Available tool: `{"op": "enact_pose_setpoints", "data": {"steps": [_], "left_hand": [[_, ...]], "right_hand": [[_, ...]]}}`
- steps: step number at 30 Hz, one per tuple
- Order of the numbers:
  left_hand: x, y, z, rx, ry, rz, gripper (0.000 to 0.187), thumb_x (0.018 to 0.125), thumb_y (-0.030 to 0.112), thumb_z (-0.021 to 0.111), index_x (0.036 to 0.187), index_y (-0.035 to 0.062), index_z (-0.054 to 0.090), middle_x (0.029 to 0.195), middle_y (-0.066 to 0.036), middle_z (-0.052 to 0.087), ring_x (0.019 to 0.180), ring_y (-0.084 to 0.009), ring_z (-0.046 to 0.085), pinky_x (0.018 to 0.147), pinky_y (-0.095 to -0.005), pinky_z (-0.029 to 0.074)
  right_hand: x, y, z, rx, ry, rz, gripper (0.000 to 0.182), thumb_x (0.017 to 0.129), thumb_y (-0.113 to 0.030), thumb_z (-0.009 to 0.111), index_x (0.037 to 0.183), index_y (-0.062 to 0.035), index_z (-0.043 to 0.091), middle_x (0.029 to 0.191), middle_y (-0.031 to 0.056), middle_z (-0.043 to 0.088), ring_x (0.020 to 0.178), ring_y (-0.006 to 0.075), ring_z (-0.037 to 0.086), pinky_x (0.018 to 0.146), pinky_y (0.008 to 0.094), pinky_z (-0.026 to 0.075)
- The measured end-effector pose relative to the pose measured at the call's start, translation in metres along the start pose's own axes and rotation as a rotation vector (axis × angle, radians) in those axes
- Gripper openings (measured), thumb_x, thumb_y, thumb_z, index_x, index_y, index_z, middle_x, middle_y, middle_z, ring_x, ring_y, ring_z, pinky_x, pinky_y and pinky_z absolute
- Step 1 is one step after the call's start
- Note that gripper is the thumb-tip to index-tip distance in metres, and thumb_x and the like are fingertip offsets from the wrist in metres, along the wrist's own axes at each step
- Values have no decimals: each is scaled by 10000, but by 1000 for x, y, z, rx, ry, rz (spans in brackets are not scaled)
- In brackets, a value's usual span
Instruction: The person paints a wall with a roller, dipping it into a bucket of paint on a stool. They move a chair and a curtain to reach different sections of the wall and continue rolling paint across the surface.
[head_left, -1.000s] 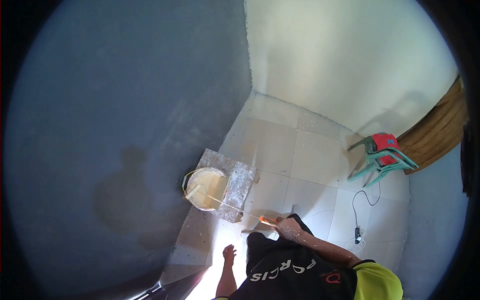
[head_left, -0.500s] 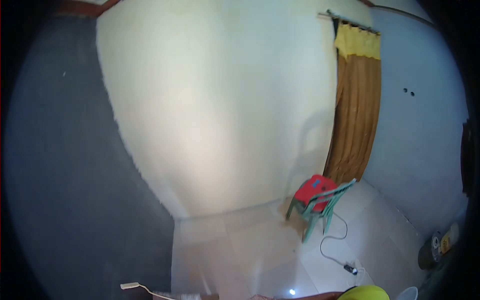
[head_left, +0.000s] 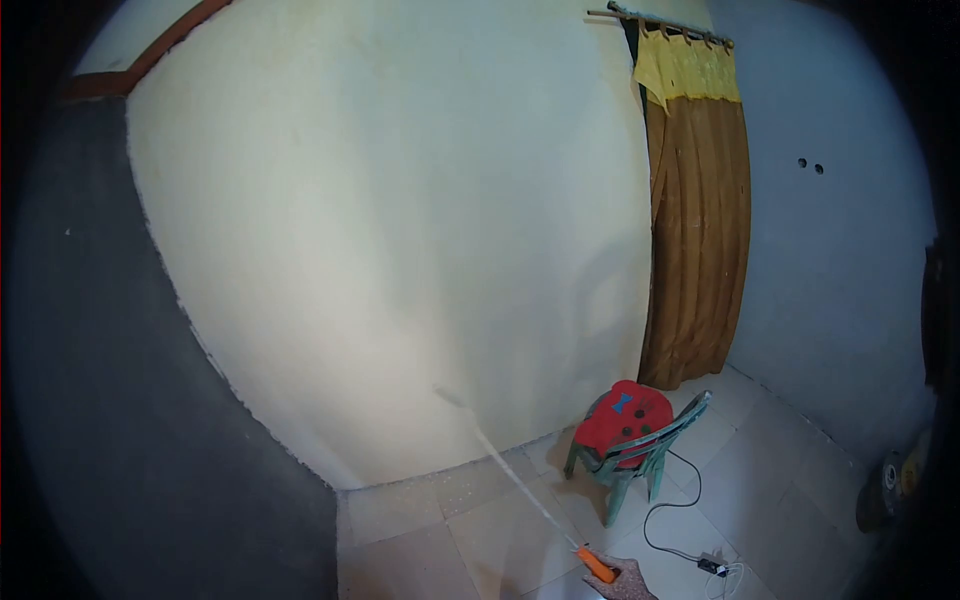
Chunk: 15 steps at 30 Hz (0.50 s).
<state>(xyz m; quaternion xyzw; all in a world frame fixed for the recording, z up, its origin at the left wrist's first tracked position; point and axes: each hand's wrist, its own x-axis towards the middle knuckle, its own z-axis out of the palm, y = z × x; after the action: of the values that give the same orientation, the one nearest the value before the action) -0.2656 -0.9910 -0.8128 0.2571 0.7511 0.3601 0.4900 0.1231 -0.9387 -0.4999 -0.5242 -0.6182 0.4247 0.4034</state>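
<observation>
My right hand (head_left: 626, 578), at the bottom edge, is closed around the orange grip of a long-handled paint roller (head_left: 522, 488). From the grip, a pale, thin pole slants up and left. Its far end is blurred and overlaps the lower part of the cream wall (head_left: 400, 200), near a small grey smudge of roller or shadow. My left hand is out of the picture.
A green plastic chair (head_left: 655, 442) with a red cover (head_left: 625, 420) on its seat stands by a brown curtain (head_left: 700, 240). Behind it, a cable runs to a power strip (head_left: 712, 566) on the tiled floor. A dark bucket (head_left: 880, 495) is at right, a dark grey wall (head_left: 200, 420) at left.
The roller has swung up from the bottom edge toward the wall, and my right hand on its orange grip has come into view. The yellow shape at the bottom is gone, and the view has shifted.
</observation>
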Motion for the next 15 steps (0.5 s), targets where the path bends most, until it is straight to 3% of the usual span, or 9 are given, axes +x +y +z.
{"op": "enact_pose_setpoints", "data": {"steps": [2, 4, 5, 6, 7, 8, 9, 12, 15], "left_hand": [[41, 5, 12, 189, -28, 237, 479, 865, 313, 615, 1256, 67, 489, 1169, -162, 574, 1118, -361, 513, 958, -469, 405], [112, -7, 10, 1020, 111, 1188, 483, 864, 315, 618, 1256, 63, 488, 1167, -164, 574, 1124, -363, 508, 965, -469, 401], [120, 23, 44, 985, 144, 1208, 504, 856, 296, 617, 1239, -2, 480, 1247, -193, 506, 1192, -342, 463, 930, -422, 448], [85, 101, 80, 373, -65, 688, 693, 779, 168, 734, 1339, -11, 366, 1337, -223, 407, 1261, -351, 391, 1021, -413, 385], [121, 106, 110, 203, -212, 729, 795, 782, 119, 736, 1420, 78, 263, 1426, -167, 298, 1235, -352, 410, 971, -453, 426], [132, 138, 136, 293, -292, 781, 852, 775, 73, 727, 1440, 88, 194, 1458, -142, 242, 1246, -324, 406, 917, -440, 473], [101, 203, 160, 137, -436, 572, 851, 766, 136, 742, 1424, 23, 213, 1451, -194, 257, 1302, -327, 356, 1031, -407, 383], [116, 253, 229, 278, -614, 856, 894, 746, 162, 738, 1428, 3, 182, 1491, -231, 179, 1364, -369, 256, 1092, -417, 301], [104, 295, 295, 327, -713, 969, 951, 718, 182, 753, 1431, -16, 156, 1505, -243, 140, 1388, -379, 202, 1121, -430, 240]], "right_hand": [[9, -5, -17, 29, 28, 175, 464, 763, -79, 744, 1181, 51, 589, 1040, 172, 676, 930, 169, 629, 815, 297, 498], [28, 37, -19, -13, 145, 104, 511, 773, -106, 723, 1238, 21, 554, 1051, 165, 673, 925, 172, 639, 826, 303, 502], [23, 59, -14, -50, 253, 30, 557, 784, -133, 702, 1295, -9, 518, 1062, 159, 670, 920, 174, 649, 836, 310, 506], [27, 63, -16, -69, 303, 67, 559, 775, -131, 720, 1270, 35, 521, 1037, 155, 672, 900, 164, 643, 826, 310, 511], [38, 56, -21, -87, 356, 110, 565, 765, -128, 738, 1245, 78, 525, 1012, 151, 674, 880, 153, 636, 816, 310, 516], [47, 51, -25, -66, 391, 187, 563, 769, -112, 733, 1260, 64, 521, 998, 144, 672, 879, 150, 636, 816, 305, 516], [52, 44, -26, -46, 425, 263, 563, 773, -96, 727, 1274, 50, 516, 985, 138, 670, 878, 147, 635, 815, 300, 515], [67, 25, -19, 17, 555, 307, 571, 772, -49, 718, 1293, 39, 504, 982, 141, 667, 885, 149, 634, 812, 298, 519], [76, 28, -11, -39, 710, 255, 583, 766, -4, 705, 1307, 35, 491, 977, 134, 668, 872, 148, 635, 793, 297, 522]]}}
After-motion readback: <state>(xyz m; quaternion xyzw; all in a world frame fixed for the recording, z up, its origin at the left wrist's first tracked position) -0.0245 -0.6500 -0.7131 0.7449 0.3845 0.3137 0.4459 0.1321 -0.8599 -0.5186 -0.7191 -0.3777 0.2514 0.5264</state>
